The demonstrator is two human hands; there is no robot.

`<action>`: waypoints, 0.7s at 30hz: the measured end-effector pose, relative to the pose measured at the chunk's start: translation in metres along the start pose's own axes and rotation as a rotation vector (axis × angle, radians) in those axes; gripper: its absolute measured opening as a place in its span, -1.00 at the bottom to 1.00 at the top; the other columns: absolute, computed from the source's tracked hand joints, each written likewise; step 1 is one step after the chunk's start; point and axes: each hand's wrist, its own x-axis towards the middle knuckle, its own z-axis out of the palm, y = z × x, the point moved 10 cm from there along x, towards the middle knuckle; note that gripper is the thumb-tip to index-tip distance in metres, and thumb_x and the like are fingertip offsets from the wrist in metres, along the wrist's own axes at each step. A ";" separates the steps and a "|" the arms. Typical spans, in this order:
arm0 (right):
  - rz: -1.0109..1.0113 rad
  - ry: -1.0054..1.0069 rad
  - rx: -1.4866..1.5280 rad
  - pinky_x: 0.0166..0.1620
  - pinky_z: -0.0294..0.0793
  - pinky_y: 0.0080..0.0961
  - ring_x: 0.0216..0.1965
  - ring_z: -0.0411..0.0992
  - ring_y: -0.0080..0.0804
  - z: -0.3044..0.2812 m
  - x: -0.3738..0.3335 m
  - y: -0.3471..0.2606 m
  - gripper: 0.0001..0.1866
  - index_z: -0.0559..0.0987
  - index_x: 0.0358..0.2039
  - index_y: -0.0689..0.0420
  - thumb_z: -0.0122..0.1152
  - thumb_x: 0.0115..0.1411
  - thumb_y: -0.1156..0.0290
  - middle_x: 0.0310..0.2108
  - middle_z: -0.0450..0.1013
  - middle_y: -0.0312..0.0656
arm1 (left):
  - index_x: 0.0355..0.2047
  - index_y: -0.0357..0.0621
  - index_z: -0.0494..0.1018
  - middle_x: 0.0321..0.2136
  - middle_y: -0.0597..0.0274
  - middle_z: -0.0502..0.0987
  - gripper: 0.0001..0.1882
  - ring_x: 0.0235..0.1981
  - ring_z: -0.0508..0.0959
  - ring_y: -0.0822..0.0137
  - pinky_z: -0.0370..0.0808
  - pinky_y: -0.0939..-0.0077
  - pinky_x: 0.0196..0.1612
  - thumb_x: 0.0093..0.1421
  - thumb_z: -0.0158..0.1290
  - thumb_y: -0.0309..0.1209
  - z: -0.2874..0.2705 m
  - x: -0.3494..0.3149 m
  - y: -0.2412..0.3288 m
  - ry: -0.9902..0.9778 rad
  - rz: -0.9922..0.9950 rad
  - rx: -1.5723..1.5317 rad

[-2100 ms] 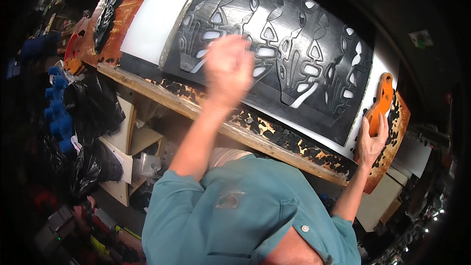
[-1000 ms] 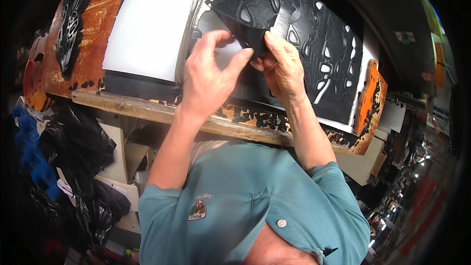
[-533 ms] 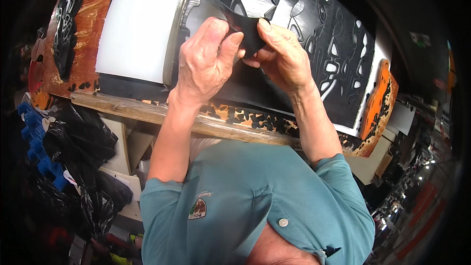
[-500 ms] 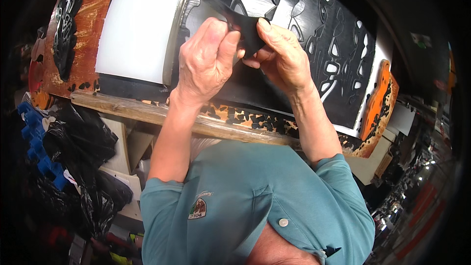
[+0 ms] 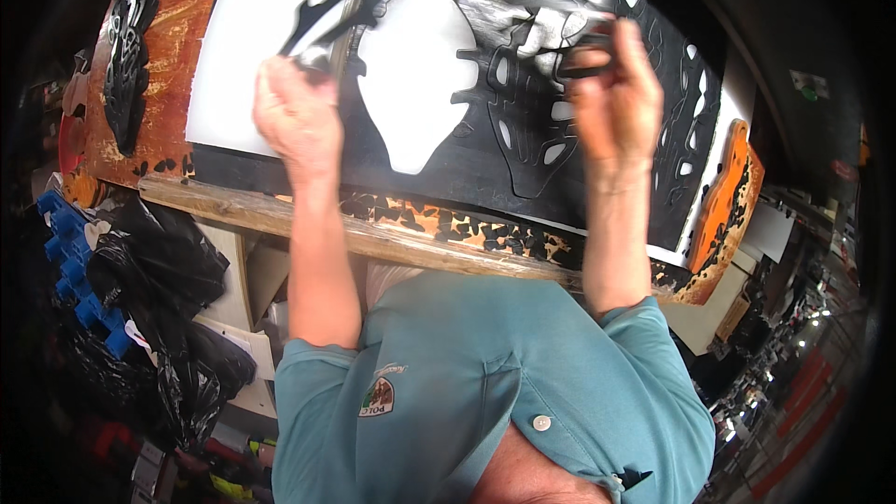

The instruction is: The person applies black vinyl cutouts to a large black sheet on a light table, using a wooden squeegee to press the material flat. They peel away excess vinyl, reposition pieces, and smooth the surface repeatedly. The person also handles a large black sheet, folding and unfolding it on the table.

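Observation:
A black, flexible cut-out piece of sheet [image 5: 329, 17], with notched edges, arches between my two hands above the work surface. My left hand [image 5: 301, 121] is closed on its left end, over the edge of a white sheet. On the other side, my right hand [image 5: 618, 98] pinches a black part of it, blurred by motion. Below lies a large black sheet [image 5: 271, 168] with many shapes cut into it. Between the hands a white shield-shaped opening [image 5: 415, 93] shows in this sheet. Several cut outlines and small openings lie to its right.
A plain white sheet [image 5: 266, 37] covers the left part. Farther left, a black cut-out [image 5: 131, 56] rests on the brown board. An orange long-shaped object [image 5: 721, 196] lies at the right edge. Black scraps [image 5: 467, 224] line the near wooden rail [image 5: 243, 210]. Black plastic bags [image 5: 168, 289] hang below.
My hands have moved apart, left hand leftward and right hand rightward. The black piece, earlier bunched between them, is now spread in an arch. The white opening has come into view.

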 end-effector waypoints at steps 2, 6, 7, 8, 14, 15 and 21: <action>-0.150 0.046 0.088 -0.42 0.48 -0.65 -0.32 0.56 -0.50 -0.040 0.013 -0.068 -0.74 0.62 -0.11 0.18 0.14 0.52 0.23 -0.30 0.57 -0.23 | -0.38 -0.24 0.37 -0.57 0.25 0.50 -0.59 -0.65 0.43 0.49 0.40 0.60 -0.55 0.58 -0.15 -0.21 -0.010 0.008 -0.032 0.002 -0.171 -0.168; -0.454 0.077 -0.039 -0.35 0.45 -0.58 -0.26 0.56 -0.43 -0.088 -0.007 -0.207 -0.74 0.59 -0.05 0.18 0.11 0.53 0.24 -0.23 0.59 -0.19 | -0.31 -0.27 0.39 -0.51 0.20 0.53 -0.60 -0.61 0.50 0.47 0.46 0.59 -0.53 0.60 -0.15 -0.20 -0.013 0.015 -0.043 0.053 -0.194 -0.218; -0.584 0.189 -0.114 -0.34 0.43 -0.57 -0.24 0.55 -0.43 -0.098 -0.025 -0.232 -0.73 0.59 -0.03 0.19 0.11 0.54 0.24 -0.20 0.60 -0.16 | -0.30 -0.28 0.39 -0.48 0.18 0.55 -0.60 -0.60 0.52 0.46 0.49 0.58 -0.52 0.59 -0.13 -0.20 -0.010 0.014 -0.037 0.050 -0.167 -0.245; -0.602 0.178 -0.247 -0.32 0.42 -0.57 -0.21 0.56 -0.46 -0.093 -0.033 -0.236 -0.71 0.59 -0.01 0.21 0.09 0.54 0.23 -0.15 0.62 -0.12 | -0.29 -0.28 0.39 -0.45 0.15 0.57 -0.60 -0.59 0.54 0.44 0.51 0.56 -0.51 0.59 -0.12 -0.19 -0.004 0.011 -0.027 0.029 -0.126 -0.275; -0.672 -0.163 -1.646 -0.28 0.58 -0.50 -0.32 0.57 -0.43 -0.007 -0.087 -0.095 -0.73 0.69 -0.06 0.23 0.37 0.21 0.65 -0.29 0.63 -0.16 | 0.12 -0.48 0.47 0.08 -0.13 0.60 -0.66 0.10 0.63 0.18 0.55 0.33 0.20 0.50 0.04 -0.43 0.017 -0.067 0.022 -0.398 -0.084 0.003; -0.691 -0.372 -1.619 -0.29 0.59 -0.46 -0.32 0.58 -0.35 0.006 -0.094 -0.059 -0.64 0.69 -0.02 0.19 0.43 0.14 0.64 -0.28 0.61 -0.13 | 0.10 -0.44 0.50 0.11 -0.12 0.60 -0.69 0.15 0.62 0.15 0.56 0.31 0.21 0.43 0.13 -0.49 0.018 -0.086 0.034 -0.441 -0.014 0.012; -0.840 -0.453 -1.633 -0.32 0.50 -0.36 -0.34 0.44 -0.23 0.025 -0.125 0.006 -0.57 0.70 -0.13 0.19 0.51 -0.11 0.59 -0.32 0.50 -0.20 | 0.19 -0.40 0.47 0.31 -0.31 0.42 -0.52 0.35 0.41 -0.25 0.37 0.05 0.38 0.28 0.22 -0.54 0.056 -0.160 0.070 -0.747 0.303 0.265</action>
